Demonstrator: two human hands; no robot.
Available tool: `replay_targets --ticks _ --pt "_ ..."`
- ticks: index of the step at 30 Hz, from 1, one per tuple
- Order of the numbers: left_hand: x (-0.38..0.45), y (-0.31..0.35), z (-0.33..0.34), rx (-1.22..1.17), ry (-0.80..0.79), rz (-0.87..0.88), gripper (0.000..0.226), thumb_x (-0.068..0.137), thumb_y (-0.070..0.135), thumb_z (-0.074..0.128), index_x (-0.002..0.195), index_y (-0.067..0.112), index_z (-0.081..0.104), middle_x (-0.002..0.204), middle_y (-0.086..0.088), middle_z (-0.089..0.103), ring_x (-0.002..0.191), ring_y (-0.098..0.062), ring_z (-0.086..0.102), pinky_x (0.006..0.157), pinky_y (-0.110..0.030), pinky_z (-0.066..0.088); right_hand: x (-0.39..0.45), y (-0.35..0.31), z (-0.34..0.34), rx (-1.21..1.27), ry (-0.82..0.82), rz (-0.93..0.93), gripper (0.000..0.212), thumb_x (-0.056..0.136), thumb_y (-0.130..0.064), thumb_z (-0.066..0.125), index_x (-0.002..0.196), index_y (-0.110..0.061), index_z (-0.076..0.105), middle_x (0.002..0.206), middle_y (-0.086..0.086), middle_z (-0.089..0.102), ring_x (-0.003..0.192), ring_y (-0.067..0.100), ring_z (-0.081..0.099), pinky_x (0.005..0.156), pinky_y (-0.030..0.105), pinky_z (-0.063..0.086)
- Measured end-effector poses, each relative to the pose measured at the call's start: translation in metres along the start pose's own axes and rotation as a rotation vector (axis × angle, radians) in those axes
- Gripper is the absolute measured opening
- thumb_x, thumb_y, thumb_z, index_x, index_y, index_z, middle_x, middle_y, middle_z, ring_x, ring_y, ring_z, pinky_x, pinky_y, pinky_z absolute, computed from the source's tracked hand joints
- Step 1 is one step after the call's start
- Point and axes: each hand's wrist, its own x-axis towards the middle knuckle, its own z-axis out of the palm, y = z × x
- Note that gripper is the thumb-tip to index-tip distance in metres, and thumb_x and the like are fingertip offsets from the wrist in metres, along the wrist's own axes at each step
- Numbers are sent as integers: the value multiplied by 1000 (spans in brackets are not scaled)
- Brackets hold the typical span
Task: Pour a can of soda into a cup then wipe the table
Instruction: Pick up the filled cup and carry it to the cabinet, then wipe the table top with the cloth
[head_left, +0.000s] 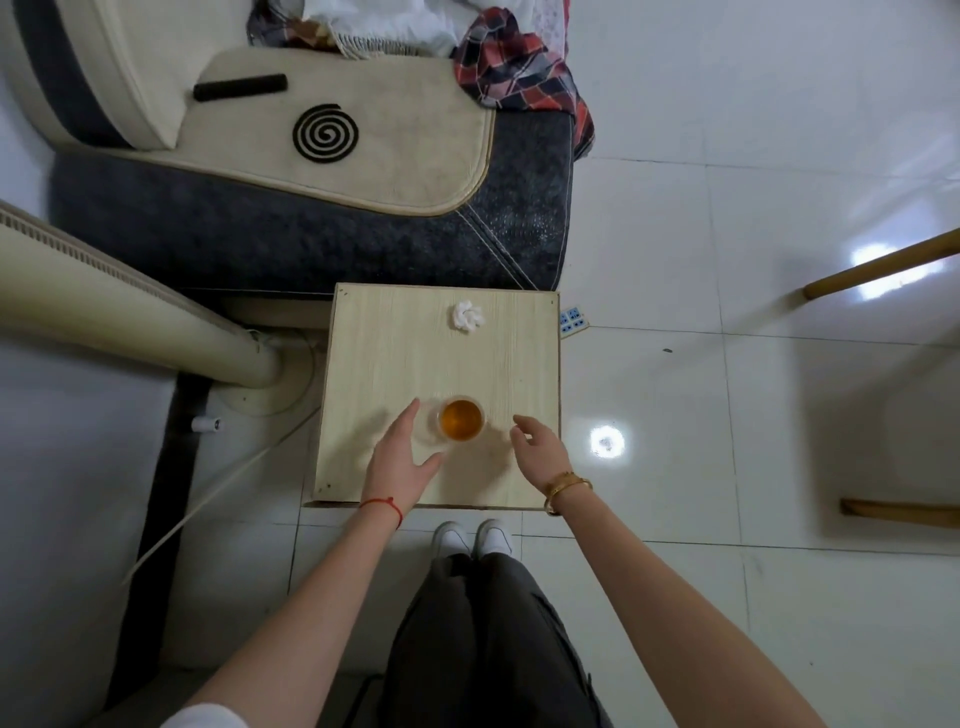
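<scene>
Left hand (397, 457) hovers over the counter (395, 358), fingers straight, thumb spread, grip released, holding nothing. Just right of it, btwn both hands, stands a clear cup (460, 420) w/ amber drink; can't tell if the left fingers touch its side. Right hand (537, 447) sits on the cup's other side, apart from it, fingers loosely curled, grip released and empty. Red string on left wrist, gold bangle (566, 486) on right. Beyond the cup, near the counter's far edge, a crumpled white tissue (466, 315); nothing lies btwn it and the hands. Past the counter: a sofa (311, 228) w/ a black spiral coil (325, 133) and plaid cloth (519, 62). Below the hands: white shoes (472, 538) on tiled floor.
</scene>
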Motion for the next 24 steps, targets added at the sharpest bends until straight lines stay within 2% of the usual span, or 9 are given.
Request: replay_targets --ticks 6,12,17,24 --pt "-42 50 -77 141 0 138 65 92 30 62 149 21 33 154 -1 38 141 -18 34 116 -36 31 -62 -47 -58 -255 80 -183 47 100 -28 41 143 -9 40 143 13 47 134 32 39 114 40 29" --pt "-78 101 -134 371 -11 304 59 95 33 57 148 18 37 153 -2 39 142 -19 33 118 -34 27 -136 -88 -103 -407 250 -315 50 100 -31 40 146 -15 35 146 8 43 137 28 34 110 42 32" --pt "-108 133 -149 446 7 394 57 94 31 58 147 19 39 152 -1 40 141 -18 34 117 -33 27 -188 -90 -121 -463 324 -307 50 100 -33 39 146 -16 34 148 6 41 139 26 30 111 43 31" --pt "-139 170 -138 490 -44 523 57 94 32 60 145 19 41 150 -1 42 139 -19 36 117 -35 29 -246 -63 -142 -400 414 -245 51 100 -35 39 147 -17 32 149 4 41 139 26 31 111 41 29"
